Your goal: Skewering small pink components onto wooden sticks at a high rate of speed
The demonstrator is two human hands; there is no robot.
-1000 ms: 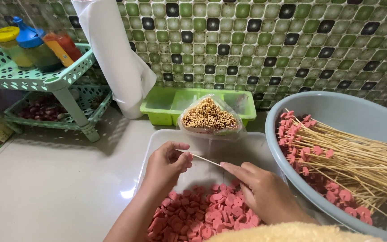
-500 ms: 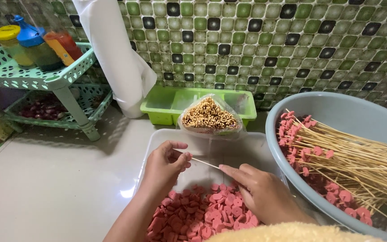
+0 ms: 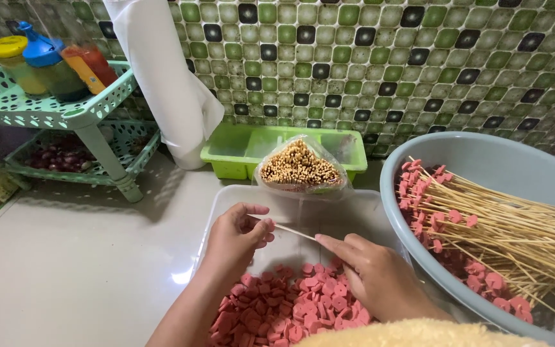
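A thin bamboo skewer (image 3: 293,231) lies between the two hands over the clear plastic tray (image 3: 239,199), its long axis running from upper left to lower right, nearly level. The left hand (image 3: 236,234) has its grip pinched together on the skewer's far-left end, thumb and forefinger closed on the stick; the right hand (image 3: 374,276) has its fingers drawn together on the other end, near the tray's right wall. Directly below the stick, the pink sausage slices (image 3: 290,308) fill the tray's near half, closer to the right hand than to the left, while the tray's far half shows bare. Just beyond the far edge stands a bag of skewers (image 3: 300,167), upright, in front of a green tub (image 3: 239,154). To the right, touching the tray's side, the grey basin (image 3: 515,167) holds loaded skewers (image 3: 502,225), leaving little room that way; the worktop (image 3: 78,257) to the left is open.
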